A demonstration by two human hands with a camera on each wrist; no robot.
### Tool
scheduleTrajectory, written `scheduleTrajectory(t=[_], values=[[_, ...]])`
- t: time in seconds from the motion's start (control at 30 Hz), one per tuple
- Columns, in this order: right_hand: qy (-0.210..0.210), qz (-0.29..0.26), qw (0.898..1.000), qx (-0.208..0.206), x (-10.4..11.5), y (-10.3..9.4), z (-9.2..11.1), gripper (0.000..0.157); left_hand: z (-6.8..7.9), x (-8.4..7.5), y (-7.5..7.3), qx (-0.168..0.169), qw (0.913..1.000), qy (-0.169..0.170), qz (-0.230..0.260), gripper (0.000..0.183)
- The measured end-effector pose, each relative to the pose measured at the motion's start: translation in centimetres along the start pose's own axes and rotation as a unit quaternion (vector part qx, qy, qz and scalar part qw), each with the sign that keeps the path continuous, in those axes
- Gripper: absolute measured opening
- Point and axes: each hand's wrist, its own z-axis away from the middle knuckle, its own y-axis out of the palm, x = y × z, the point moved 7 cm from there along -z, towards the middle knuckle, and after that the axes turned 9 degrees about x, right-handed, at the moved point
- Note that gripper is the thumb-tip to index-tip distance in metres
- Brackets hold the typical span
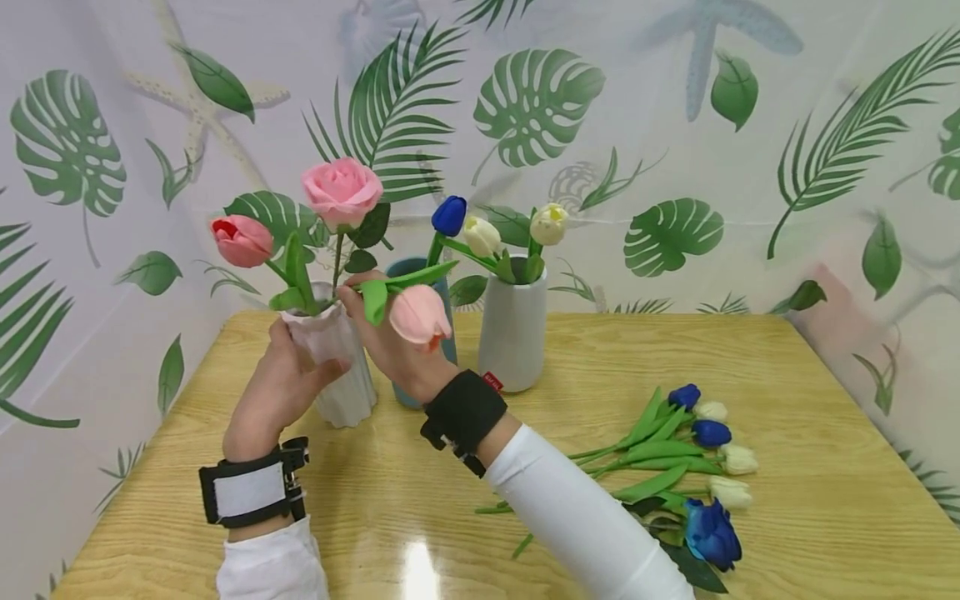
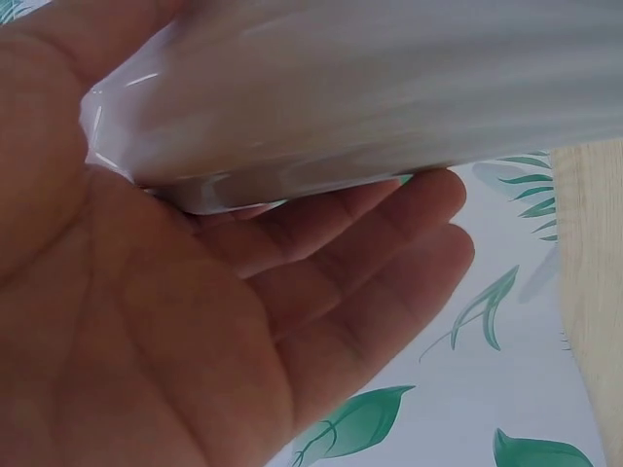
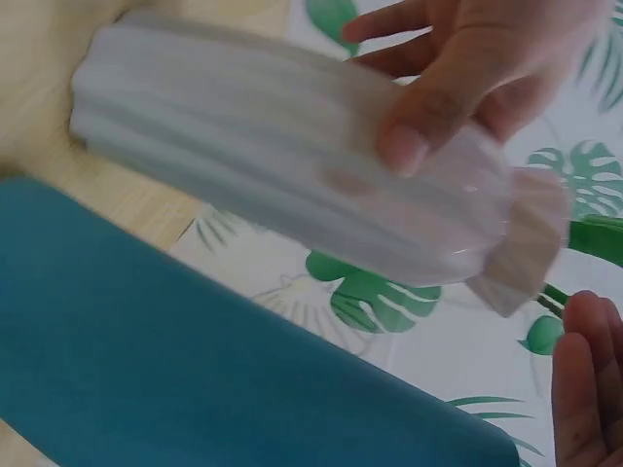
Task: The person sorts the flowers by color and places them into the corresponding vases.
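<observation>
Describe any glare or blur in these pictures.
Head view: bright glare on the wooden table near the bottom edge; left wrist view: small glints on the fluted white vase close to the left hand, its side dim and soft; right wrist view: that vase looks slightly blurred.

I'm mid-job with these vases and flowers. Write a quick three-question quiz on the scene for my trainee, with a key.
1. Which hand holds the fluted white vase?
2. True or false: the blue rose lies on the table.
3. The right hand holds: a) a cream tulip, b) a pink tulip, c) a blue tulip.

Key: 1. The left hand. 2. True. 3. b.
</observation>
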Motion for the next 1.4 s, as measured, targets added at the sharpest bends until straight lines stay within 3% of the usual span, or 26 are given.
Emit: scheduleTrajectory(t=[0.1, 0.2, 0.37, 0.53, 0.67, 0.77, 0.9, 1.07, 1.17, 1.4], values=[[0.007, 0.100, 0.995, 0.002, -0.2, 0.5, -1.0, 0.020, -0.2, -0.4, 0.2, 0.000, 0.9998, 0.020, 0.003, 0.103], [0.027, 0.240, 0.970, 0.041, -0.1, 1.0, -1.6, 0.027, -0.4, -0.9, 0.4, 0.002, 0.9991, 0.041, 0.010, 0.102], [0.087, 0.317, 0.930, 0.165, -1.1, 2.6, -0.9, 0.039, -0.3, -1.2, 0.5, 0.004, 0.9986, 0.052, 0.001, 0.103], [0.100, 0.329, 0.910, 0.232, -1.8, 3.8, 1.1, 0.053, -0.3, -1.4, 0.3, 0.003, 0.9986, 0.052, -0.005, 0.101], [0.103, 0.294, 0.911, 0.271, -2.7, 4.9, 2.9, 0.067, -0.2, -1.0, 0.3, 0.003, 0.9997, 0.025, 0.002, 0.104], [0.117, 0.252, 0.917, 0.288, -3.5, 5.5, 4.1, 0.075, -0.2, -0.8, 0.3, 0.002, 0.9999, 0.014, 0.005, 0.107], [0.134, 0.210, 0.920, 0.301, -4.3, 6.1, 5.5, 0.081, -0.2, -0.8, 0.2, -0.001, 0.9999, 0.015, 0.004, 0.108], [0.139, 0.199, 0.914, 0.325, -4.7, 6.8, 7.3, 0.083, -0.2, -0.5, 0.1, 0.000, 1.0000, 0.002, -0.004, 0.107], [0.144, 0.195, 0.916, 0.319, -5.1, 6.8, 8.1, 0.082, -0.2, -0.4, 0.1, 0.002, 1.0000, -0.002, -0.004, 0.105], [0.169, 0.133, 0.941, 0.261, -6.2, 4.0, 10.0, 0.065, -0.2, -0.3, 0.2, 0.008, 0.9999, -0.004, -0.006, 0.103]])
